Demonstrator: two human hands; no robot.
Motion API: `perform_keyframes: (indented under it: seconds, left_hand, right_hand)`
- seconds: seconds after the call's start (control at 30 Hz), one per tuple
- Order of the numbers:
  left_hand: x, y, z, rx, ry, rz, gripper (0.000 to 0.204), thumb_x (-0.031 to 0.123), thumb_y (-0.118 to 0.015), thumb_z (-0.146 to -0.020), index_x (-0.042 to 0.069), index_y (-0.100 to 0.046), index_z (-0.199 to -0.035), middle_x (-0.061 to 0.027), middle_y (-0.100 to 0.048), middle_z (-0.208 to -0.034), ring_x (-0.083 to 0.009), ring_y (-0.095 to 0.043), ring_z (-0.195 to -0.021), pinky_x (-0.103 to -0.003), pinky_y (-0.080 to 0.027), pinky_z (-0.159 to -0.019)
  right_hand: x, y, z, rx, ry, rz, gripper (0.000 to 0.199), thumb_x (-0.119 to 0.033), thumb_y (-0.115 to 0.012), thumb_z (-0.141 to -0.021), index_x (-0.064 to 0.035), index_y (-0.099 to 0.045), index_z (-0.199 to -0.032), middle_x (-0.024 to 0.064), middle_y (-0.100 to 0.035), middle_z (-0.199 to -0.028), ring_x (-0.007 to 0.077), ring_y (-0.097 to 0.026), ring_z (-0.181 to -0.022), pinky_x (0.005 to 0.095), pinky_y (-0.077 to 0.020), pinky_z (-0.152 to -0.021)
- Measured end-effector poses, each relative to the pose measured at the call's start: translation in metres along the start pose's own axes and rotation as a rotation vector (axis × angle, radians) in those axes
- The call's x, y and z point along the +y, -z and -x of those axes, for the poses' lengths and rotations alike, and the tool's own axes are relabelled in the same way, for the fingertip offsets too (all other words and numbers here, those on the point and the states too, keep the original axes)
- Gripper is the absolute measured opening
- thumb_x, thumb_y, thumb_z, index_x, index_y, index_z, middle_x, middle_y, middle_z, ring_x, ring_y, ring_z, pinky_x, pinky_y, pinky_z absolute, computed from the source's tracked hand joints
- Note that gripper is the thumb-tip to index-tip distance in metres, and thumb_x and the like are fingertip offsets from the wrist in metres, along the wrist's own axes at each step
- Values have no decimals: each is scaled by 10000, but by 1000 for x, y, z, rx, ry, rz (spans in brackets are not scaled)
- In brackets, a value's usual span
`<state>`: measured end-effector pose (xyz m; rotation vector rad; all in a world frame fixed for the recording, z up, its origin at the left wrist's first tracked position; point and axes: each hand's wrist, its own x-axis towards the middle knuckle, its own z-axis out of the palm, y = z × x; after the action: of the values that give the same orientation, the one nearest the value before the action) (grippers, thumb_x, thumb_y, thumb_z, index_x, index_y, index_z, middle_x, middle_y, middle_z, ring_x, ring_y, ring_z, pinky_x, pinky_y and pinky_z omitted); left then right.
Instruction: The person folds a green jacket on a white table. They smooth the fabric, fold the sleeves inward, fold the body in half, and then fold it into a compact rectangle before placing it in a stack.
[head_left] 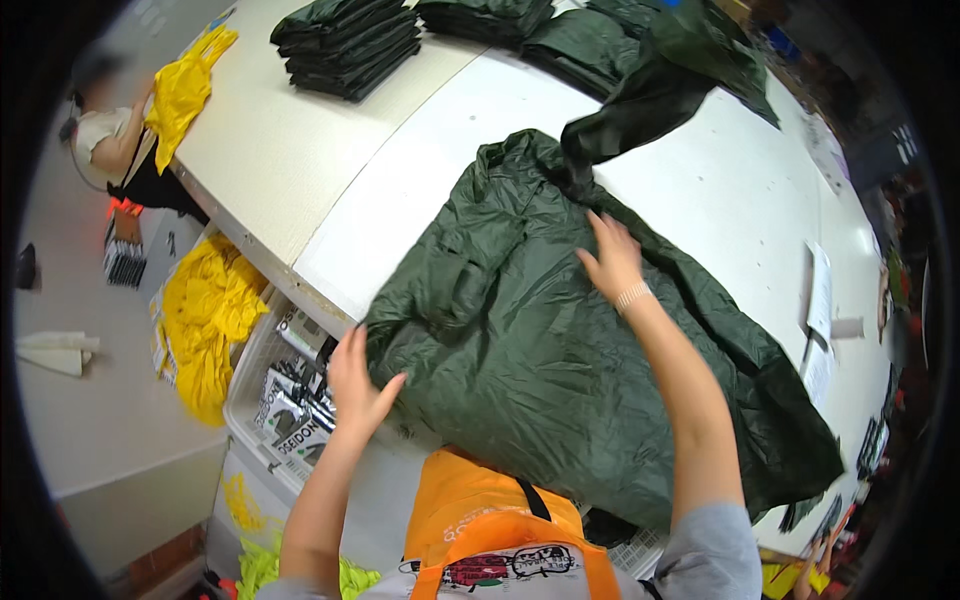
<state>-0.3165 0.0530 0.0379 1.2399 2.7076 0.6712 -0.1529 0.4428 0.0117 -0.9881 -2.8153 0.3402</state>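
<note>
A dark green garment [560, 340] is lying spread on the near part of the tabletop [400, 175], its lower edge hanging toward the person's orange apron [470, 500]. The left hand [360, 385] is resting at the garment's left edge, its fingers parting and its thumb standing away; whether the fingertips are lightly touching the cloth is staying unclear. The right hand [615, 260] is lying over the garment's upper middle, fingers released and extending, gripping nothing.

The step in hand is looking like flattening and squaring the garment for folding, since creases are running across it and folded green stacks [345, 45] are standing at the far side. The next move is probably calling for the left fingers to be taking up the side edge and turning it inward, while the right hand is steadying the cloth; slippery-looking fabric could be sliding during that.

Below the tabletop's left edge, a white basket [240, 390] is holding black-and-white packets [290, 400] lying loosely together. Beside it, yellow cloth [200, 320] is sitting in a loose heap; what is supporting it is mostly hiding underneath. Near the right forearm, a pale gridded edge [640, 550] is peeking out, its contents not showing.
</note>
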Motion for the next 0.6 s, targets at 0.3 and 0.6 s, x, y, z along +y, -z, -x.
perform_keyframes:
  seconds: [0.3,0.6]
  left_hand:
    - [-14,-72,-167,399,244,173,395,301,-666,-815,-19,-581,-1031,-184,-643,-901,-364,-610,-844,-399,-466,-773]
    - [-38,-62,-284,520,-75,-205,557,230,-598,-853,-37,-405,-1303,-241,-430,-1338,-371,-379,-1272,-427,-295,-1064]
  right_hand:
    - [156,-48,160,-54,-598,229,722,-487,-523,-877,-247,-203,-1479,82,-106,-1551,373,-67,-1412,623,-82,-1075]
    - [148,-43,103,29,-393,191,595,-409,-565,-877,-185,-390,-1399,110,-263,-1499,366,-225,-1368,556,-180,-1078]
